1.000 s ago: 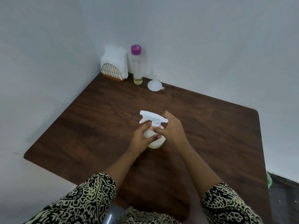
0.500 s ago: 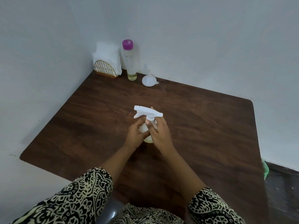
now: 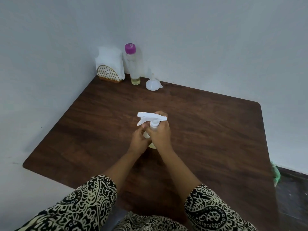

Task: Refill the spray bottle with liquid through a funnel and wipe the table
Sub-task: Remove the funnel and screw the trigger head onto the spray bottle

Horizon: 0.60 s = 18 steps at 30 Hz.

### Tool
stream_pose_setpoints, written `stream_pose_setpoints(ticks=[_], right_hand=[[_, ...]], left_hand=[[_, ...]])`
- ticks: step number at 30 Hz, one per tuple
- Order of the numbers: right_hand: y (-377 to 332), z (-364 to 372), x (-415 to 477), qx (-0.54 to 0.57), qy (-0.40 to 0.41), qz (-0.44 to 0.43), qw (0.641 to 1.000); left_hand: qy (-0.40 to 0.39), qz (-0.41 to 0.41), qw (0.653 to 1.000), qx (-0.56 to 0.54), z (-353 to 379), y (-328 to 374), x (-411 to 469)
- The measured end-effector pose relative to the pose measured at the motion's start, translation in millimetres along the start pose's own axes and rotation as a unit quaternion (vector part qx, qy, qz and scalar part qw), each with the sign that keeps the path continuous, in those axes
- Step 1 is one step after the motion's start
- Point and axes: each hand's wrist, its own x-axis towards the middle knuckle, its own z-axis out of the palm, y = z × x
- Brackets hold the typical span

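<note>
The spray bottle [image 3: 150,117] is small, with a white trigger top that points left. It stands on the worktop [image 3: 216,130]. The left hand [image 3: 139,140] holds its body and the right hand [image 3: 160,135] holds its neck. Far behind the spray bottle a white funnel [image 3: 152,84] sits wide side down. Behind the spray bottle and a bit left stands a tall clear bottle [image 3: 133,67] with a pink cap and a little yellow liquid.

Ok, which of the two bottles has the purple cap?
The tall clear bottle by the back wall, between the napkin holder and the funnel. The spray bottle, held by the left hand and right hand, has a white trigger head.
</note>
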Motion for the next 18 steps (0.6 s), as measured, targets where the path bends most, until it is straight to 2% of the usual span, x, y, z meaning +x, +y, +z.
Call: stream_pose_setpoints(ticks=[3,5,9,14,16,18], right_hand=[[14,-14,-9,0.004,-0.100,-0.040,0.994],[17,-25,-12,0.026,-0.122,-0.038,0.991],[11,-31,-5,0.024,-0.049,-0.016,0.998],[-3,-10,0,-0.015,0.019,0.033,0.999],[-5,-8,2,-0.002,-0.001,0.034,0.999],[0,-12,5,0.018,-0.061,0.013,0.998]], left_hand=[[-0.010,0.007,1.000,-0.002,-1,0,2],[-0.013,0.017,1.000,-0.004,-1,-1,2],[-0.010,0.027,1.000,-0.006,-1,-3,1],[-0.007,-0.005,1.000,-0.003,-1,-6,2],[-0.005,-0.011,1.000,-0.001,-2,-5,3],[-0.016,-0.006,1.000,-0.003,-2,-1,3]])
